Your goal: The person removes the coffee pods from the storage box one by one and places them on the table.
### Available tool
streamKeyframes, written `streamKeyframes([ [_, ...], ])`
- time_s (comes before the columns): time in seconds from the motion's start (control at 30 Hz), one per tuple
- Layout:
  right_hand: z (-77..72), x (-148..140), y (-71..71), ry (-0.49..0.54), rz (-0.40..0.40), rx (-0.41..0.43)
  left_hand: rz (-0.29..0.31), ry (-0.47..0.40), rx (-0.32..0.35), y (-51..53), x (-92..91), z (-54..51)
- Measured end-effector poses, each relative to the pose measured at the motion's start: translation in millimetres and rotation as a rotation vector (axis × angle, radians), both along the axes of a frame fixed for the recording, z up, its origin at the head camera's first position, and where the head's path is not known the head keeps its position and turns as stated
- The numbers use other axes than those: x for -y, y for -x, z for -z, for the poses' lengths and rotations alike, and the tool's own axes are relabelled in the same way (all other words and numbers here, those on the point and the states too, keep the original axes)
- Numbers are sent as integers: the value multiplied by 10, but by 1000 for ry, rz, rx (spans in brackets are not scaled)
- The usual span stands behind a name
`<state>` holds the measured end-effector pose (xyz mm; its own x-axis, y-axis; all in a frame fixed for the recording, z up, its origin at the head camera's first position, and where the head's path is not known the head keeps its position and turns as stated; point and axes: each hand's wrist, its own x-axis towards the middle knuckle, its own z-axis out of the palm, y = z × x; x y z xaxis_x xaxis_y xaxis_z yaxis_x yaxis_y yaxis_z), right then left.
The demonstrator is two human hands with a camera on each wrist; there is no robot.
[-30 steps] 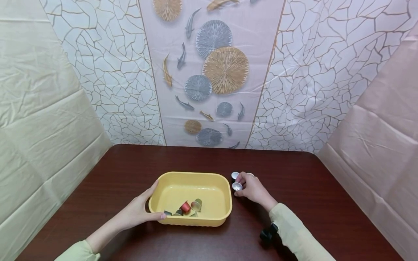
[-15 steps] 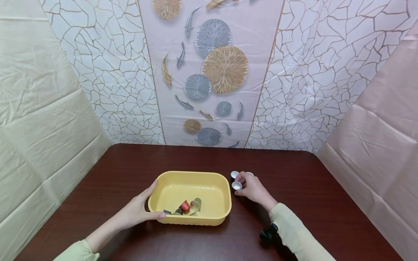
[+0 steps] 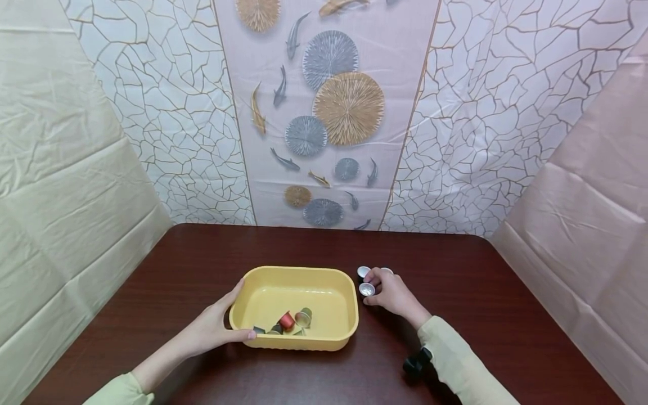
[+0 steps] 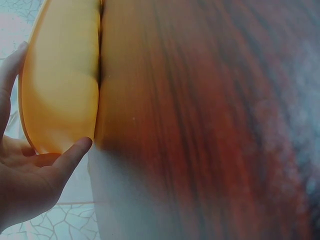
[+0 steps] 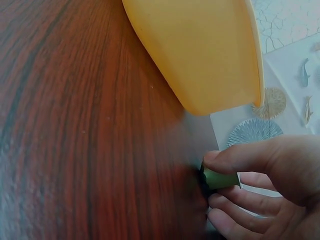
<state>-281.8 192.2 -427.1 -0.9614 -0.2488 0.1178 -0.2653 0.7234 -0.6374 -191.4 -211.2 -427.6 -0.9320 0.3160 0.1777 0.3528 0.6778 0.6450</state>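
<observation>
"What could slip?"

"The small green capsule with the silvery lid, pinched between the right hand's thumb and fingers; uneven pressure could pop it out."

"Any knock risk?"

"A dark, white-topped round capsule sits just past that hand's fingertips; a careless sweep might topple it."

"And the yellow rectangular plastic-looking tray, left of that hand?"

"The left hand grips its far end; a shove could bump both capsules."
</observation>
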Motion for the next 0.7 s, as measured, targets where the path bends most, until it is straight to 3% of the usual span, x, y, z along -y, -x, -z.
streamKeyframes([
  [0.33,-22,-36,-33,-13,-18,9,14,5,-24,-20,10,-38],
  [0.7,-127,-92,-63,-1,-50,17,4,5,-16,-16,-6,-14],
])
